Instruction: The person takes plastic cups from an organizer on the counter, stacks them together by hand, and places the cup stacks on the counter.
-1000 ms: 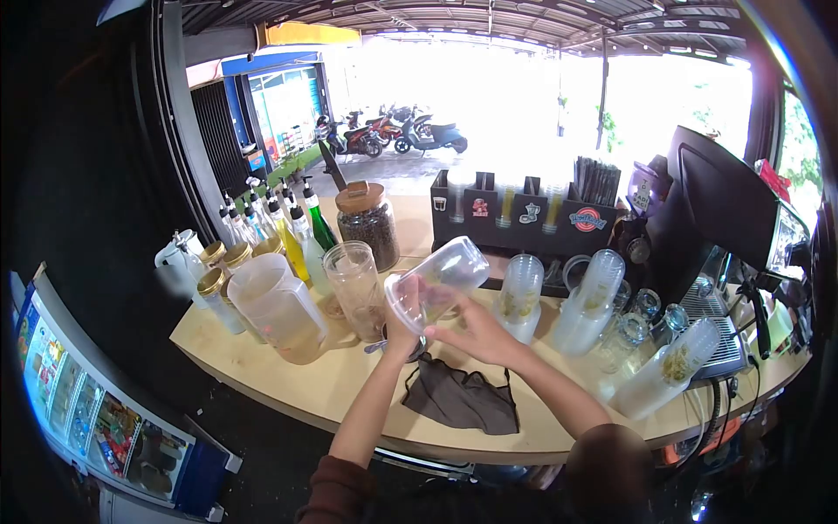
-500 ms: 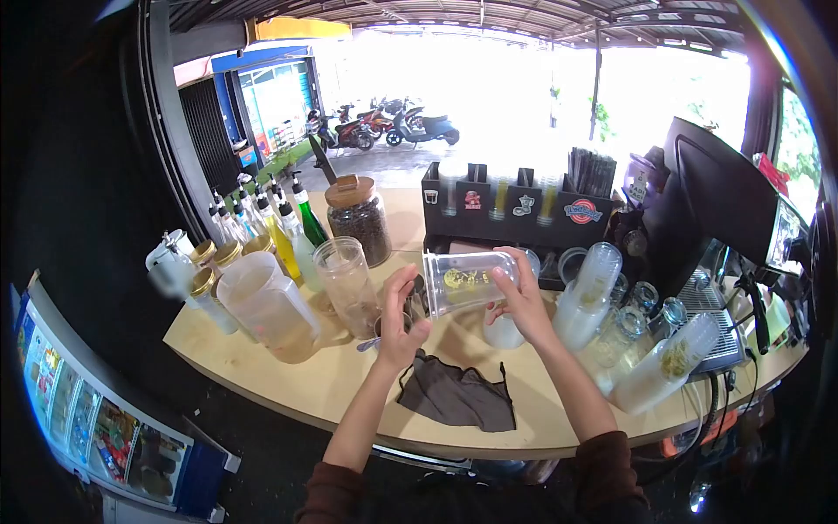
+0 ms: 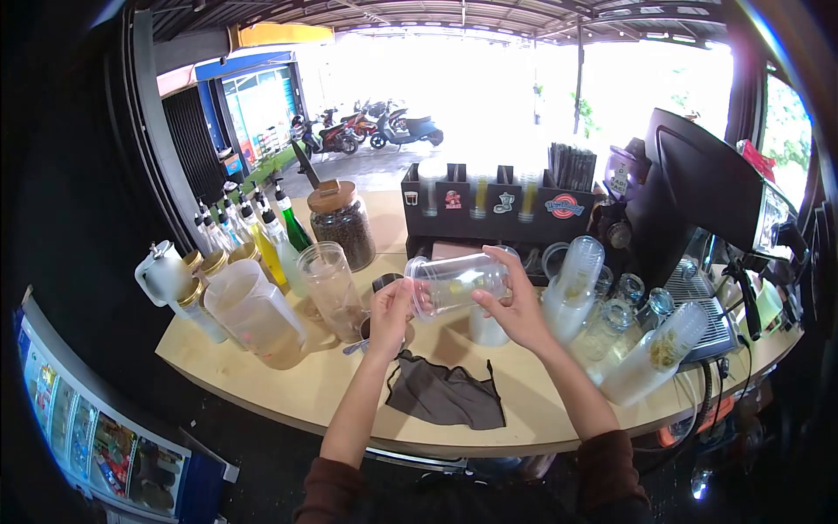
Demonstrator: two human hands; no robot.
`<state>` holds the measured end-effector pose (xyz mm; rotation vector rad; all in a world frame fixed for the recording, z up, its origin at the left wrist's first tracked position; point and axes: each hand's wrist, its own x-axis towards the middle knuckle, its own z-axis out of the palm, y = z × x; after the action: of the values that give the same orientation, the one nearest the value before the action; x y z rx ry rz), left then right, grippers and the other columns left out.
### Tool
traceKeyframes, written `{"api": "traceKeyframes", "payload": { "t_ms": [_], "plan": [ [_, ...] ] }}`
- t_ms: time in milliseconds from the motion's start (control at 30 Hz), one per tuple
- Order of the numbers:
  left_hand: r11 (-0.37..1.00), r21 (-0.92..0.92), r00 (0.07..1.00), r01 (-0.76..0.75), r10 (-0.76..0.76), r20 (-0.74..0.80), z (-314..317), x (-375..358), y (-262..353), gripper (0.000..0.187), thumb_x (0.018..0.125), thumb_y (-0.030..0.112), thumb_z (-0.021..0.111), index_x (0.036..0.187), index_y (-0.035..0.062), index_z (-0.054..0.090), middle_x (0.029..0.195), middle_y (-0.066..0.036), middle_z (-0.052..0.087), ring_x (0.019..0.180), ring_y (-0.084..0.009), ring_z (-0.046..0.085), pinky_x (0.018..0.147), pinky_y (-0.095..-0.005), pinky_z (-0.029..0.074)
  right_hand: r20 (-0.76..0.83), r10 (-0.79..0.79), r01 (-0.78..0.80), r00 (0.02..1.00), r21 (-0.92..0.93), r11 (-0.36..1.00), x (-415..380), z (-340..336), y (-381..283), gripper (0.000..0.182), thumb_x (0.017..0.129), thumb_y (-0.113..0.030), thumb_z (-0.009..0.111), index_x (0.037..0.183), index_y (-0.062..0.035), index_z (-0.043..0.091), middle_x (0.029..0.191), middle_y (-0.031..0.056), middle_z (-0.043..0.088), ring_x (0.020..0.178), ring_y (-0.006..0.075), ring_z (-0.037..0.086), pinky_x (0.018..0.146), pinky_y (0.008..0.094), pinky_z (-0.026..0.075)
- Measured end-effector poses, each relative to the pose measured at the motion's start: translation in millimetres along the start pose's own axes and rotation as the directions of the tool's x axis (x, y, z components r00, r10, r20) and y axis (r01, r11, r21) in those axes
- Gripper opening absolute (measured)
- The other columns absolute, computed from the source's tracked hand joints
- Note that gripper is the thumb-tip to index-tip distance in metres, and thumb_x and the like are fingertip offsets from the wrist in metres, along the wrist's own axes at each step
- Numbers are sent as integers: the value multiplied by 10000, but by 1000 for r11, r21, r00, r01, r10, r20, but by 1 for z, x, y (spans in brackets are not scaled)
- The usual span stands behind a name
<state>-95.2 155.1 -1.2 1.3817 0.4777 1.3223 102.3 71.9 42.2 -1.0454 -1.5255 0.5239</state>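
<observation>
Clear plastic cups [image 3: 456, 281], which look nested, lie sideways in the air above the wooden counter. My right hand [image 3: 517, 306] grips their base end at the right, thumb below and fingers on top. My left hand [image 3: 392, 316] is closed on the rim end at the left. Under my hands a dark grey cloth [image 3: 445, 395] lies crumpled on the counter. Just left of it, a small metal cup and a spoon [image 3: 356, 347] are partly hidden by my left hand. A whitish cup [image 3: 489, 328] stands behind my right hand.
At the left are a frosted pitcher [image 3: 253, 316], a clear tall container [image 3: 330, 293], a jar of dark beans [image 3: 345, 231] and pump bottles [image 3: 292, 222]. A black cup holder [image 3: 489, 214] stands behind. Stacked cups [image 3: 655, 358], glasses and a monitor [image 3: 698, 179] are at the right.
My left hand has closed on the cups' rim; before, it was open beside it. The printed yellow mark on the cups has turned and shows less clearly. The whole view has shifted slightly.
</observation>
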Motion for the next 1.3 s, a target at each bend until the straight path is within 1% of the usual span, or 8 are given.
{"api": "traceKeyframes", "payload": {
  "t_ms": [267, 333, 467, 533, 633, 933, 1100, 1300],
  "plan": [
    [972, 145, 964, -185, 151, 220, 1, -5, 8, 369, 954, 287, 469, 1136, -21, 556, 946, -101, 641, 887, -165, 615, 836, -320, 470, 47, -120, 115, 992, 96, 989, -2, -15, 4, 660, 756, -63, 694, 1325, -131, 367, 1350, 69, 342, 1132, 212, 466, 857, 326, 482],
    [997, -67, 968, 28, -11, 251, -3, -6, 8, 376, 952, 267, 471, 1205, -8, 511, 998, -121, 641, 949, -185, 609, 882, -341, 444, 79, -145, 135, 986, 117, 984, -3, -18, 8, 671, 746, -40, 695, 1323, -129, 364, 1367, 67, 331, 1149, 219, 462, 889, 344, 469],
    [996, -88, 959, 15, 10, 282, -7, -4, 4, 395, 950, 262, 475, 1238, -8, 481, 1032, -134, 637, 984, -194, 604, 893, -339, 438, 111, -282, 283, 953, -1, 959, -8, -18, 8, 686, 730, -39, 708, 1314, -122, 358, 1388, 68, 316, 1207, 239, 432, 951, 378, 422],
    [978, 113, 935, -177, 131, 329, -4, -8, 9, 390, 950, 265, 476, 1224, -12, 490, 1060, -148, 632, 981, -206, 608, 894, -342, 442, 86, -283, 284, 955, -4, 959, -8, -17, 6, 687, 730, -39, 710, 1313, -115, 354, 1386, 73, 318, 1223, 245, 419, 958, 385, 414],
    [983, 139, 932, -119, 62, 357, -6, -11, 2, 381, 954, 257, 467, 1216, -18, 492, 1076, -157, 627, 975, -218, 614, 892, -342, 446, 18, 19, -23, 1000, 256, 966, -9, -16, 10, 715, 717, -53, 731, 1316, -94, 343, 1367, 85, 344, 1246, 257, 396, 972, 394, 398],
    [999, -15, 945, 35, -28, 326, -4, -10, 1, 379, 978, 256, 397, 1203, -35, 489, 1066, -162, 629, 1008, -229, 603, 924, -351, 427, 164, -274, 283, 948, -38, 958, -14, -22, 14, 758, 723, -97, 746, 1345, -78, 312, 1307, 108, 406, 1238, 258, 409, 993, 406, 380],
    [999, -35, 952, -10, 20, 306, -2, -9, -5, 372, 977, 253, 396, 1192, -37, 486, 1077, -170, 623, 1013, -244, 601, 937, -362, 421, 76, 105, -118, 992, 193, 974, -17, -20, 12, 741, 714, -96, 753, 1332, -83, 344, 1321, 68, 394, 1218, 224, 429, 934, 384, 444],
    [997, -53, 940, 55, -33, 340, 2, -7, 1, 405, 981, 281, 376, 1205, -44, 465, 1077, -196, 614, 1021, -271, 595, 940, -385, 423, 161, -4, -31, 987, 218, 975, -16, -27, 23, 735, 713, 0, 727, 1336, -105, 352, 1348, 68, 379, 1199, 203, 447, 918, 340, 458]
  ]
}}
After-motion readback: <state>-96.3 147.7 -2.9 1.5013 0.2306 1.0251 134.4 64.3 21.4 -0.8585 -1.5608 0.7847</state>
